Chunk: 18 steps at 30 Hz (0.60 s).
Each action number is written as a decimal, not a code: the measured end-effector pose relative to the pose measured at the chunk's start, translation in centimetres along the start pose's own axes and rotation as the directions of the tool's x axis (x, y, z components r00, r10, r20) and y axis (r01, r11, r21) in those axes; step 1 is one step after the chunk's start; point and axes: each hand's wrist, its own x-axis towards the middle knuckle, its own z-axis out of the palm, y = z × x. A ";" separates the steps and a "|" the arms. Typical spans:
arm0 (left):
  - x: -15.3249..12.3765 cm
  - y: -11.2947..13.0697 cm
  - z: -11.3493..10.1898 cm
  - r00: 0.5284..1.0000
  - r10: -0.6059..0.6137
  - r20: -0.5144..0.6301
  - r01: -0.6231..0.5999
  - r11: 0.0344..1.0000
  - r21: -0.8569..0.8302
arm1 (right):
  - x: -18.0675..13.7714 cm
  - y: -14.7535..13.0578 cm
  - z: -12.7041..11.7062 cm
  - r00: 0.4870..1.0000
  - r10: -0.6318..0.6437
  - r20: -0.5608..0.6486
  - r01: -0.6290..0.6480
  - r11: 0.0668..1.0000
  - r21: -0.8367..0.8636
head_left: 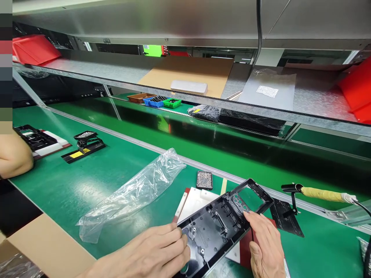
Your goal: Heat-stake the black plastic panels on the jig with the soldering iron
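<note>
A long black plastic housing (213,231) with a rectangular window at its far end is held tilted, its ribbed inner side with several screw posts facing up. My left hand (165,247) has its fingers curled over the housing's near left edge. Along the right edge, my right hand (266,241) grips it with fingertips by the window end. Under the housing lies a white and dark red fixture board (198,197), largely covered. Just beyond it stands a small black tray (204,180) full of tiny metal parts.
A crumpled clear plastic bag (133,193) lies left of the housing. At right, a yellow-wrapped tool (321,194) with a cord rests in a black stand (288,216). Another person's arm (14,154) reaches in at left. A metal shelf (185,98) crosses above the bench.
</note>
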 end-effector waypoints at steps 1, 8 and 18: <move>-0.1 0.0 0.2 1.000 0.000 -0.006 0.000 1.000 -0.001 | 0.1 -0.1 -0.1 1.000 -0.005 0.005 0.005 1.000 -0.009; -1.8 -0.4 1.9 0.986 0.050 -0.162 -0.028 0.991 0.132 | 1.6 -0.7 -0.2 0.996 -0.092 0.008 0.092 0.993 -0.070; -5.3 -1.6 3.7 0.963 0.003 -0.269 0.058 0.974 0.220 | 5.3 -0.2 0.1 0.921 -0.387 -0.031 0.379 0.914 -0.145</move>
